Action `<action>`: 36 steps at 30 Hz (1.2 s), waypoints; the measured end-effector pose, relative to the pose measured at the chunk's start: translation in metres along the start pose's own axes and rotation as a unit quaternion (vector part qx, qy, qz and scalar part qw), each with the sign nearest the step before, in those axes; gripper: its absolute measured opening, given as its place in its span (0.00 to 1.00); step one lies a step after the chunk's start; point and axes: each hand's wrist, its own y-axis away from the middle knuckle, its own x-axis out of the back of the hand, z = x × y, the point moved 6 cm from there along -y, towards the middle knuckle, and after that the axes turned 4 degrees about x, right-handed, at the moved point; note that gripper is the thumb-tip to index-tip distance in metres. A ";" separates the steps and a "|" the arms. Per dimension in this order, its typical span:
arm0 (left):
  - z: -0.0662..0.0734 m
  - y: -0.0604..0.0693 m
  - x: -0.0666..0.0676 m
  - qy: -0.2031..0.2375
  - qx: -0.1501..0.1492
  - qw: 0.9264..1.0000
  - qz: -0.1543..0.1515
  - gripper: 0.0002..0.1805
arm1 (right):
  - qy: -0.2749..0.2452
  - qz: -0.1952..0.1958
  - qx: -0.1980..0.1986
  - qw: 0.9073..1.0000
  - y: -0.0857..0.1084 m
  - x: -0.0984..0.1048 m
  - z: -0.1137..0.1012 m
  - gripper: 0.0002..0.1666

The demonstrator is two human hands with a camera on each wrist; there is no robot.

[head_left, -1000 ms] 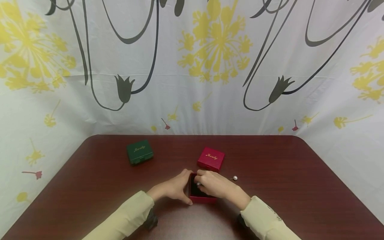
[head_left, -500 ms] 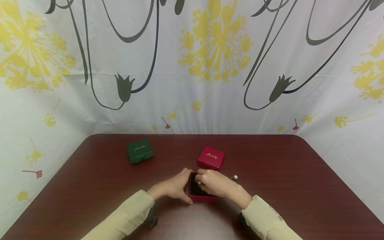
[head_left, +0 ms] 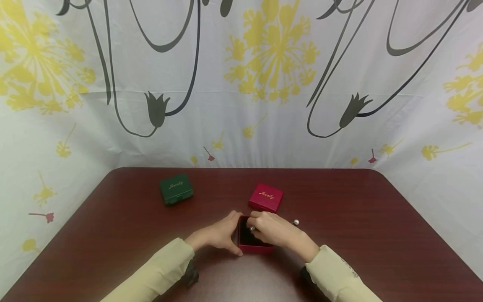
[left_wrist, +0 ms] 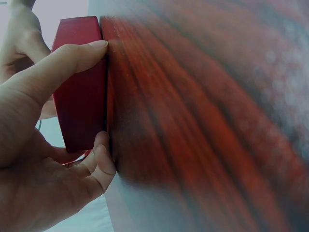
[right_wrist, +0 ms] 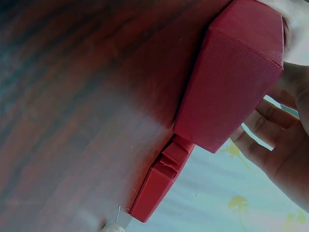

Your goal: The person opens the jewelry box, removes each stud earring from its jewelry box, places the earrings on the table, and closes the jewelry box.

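Note:
My left hand (head_left: 222, 234) grips the left side of an open red jewelry box (head_left: 256, 249), thumb at the near corner and fingers at the far one. Its inside is black. My right hand (head_left: 272, 229) reaches into the box with curled fingers. At those fingers shows a small shiny piece of jewelry (head_left: 252, 229); its exact kind is too small to tell. In the left wrist view a thin curved wire (left_wrist: 39, 124) shows beside the right hand's fingers. The fingertips inside the box are hidden.
A closed red jewelry box (head_left: 266, 197) lies just behind the open one, and a closed green jewelry box (head_left: 176, 189) stands farther left. To the right lies a pearl pin (head_left: 296, 222) on the dark wooden table (head_left: 358, 235). A patterned curtain hangs behind.
My right hand has shifted very slightly rightward inside the box, with the shiny piece moving along. My left hand keeps its grip, and the boxes stay in place.

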 end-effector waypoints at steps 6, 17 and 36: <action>0.000 0.000 0.000 0.003 0.003 1.000 -0.001 0.48 | -0.014 0.002 -0.007 1.000 0.001 0.003 0.002 0.05; 0.000 0.000 0.001 0.005 0.013 1.000 -0.003 0.48 | -0.016 -0.003 -0.028 0.999 0.008 0.010 0.007 0.08; 0.001 0.001 0.002 0.012 0.012 1.000 0.000 0.48 | -0.033 0.057 -0.067 0.996 0.031 0.029 0.024 0.08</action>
